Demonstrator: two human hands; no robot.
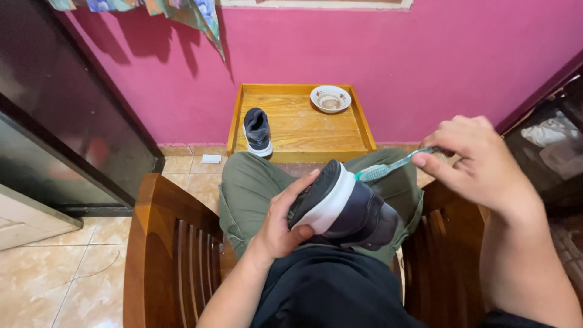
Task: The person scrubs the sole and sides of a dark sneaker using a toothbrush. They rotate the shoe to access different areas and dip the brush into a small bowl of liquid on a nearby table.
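At the far left stands a dark cabinet (54,121) against the pink wall (364,54), with tiled floor (61,273) below it. The person sits in a wooden chair (164,255), its slatted arm at their left side. Beyond the knees a low wooden tray table (300,127) holds 1 dark shoe (257,131) near its left edge and, toward the back right, a small white bowl (330,98) (what is in it looks like a pale paste or soapy water, but that is hard to tell).

The left hand (282,222) is closed around a second shoe (343,209), thumb under the heel end and fingers over the sole, so the shoe lies tilted on the lap with its white sole edge turned up. Just right of that edge, the bristles of a green toothbrush (388,167) touch or nearly touch the white rim. The right hand (477,161) pinches the brush handle between thumb and fingertips, wrist raised above the right chair arm.

Judged from this pose, the scrubbing would go best with short strokes along the white rim, the left hand bracing the shoe firmly against the thigh so it does not roll, and the bristles kept flat to the edge rather than on their tips.
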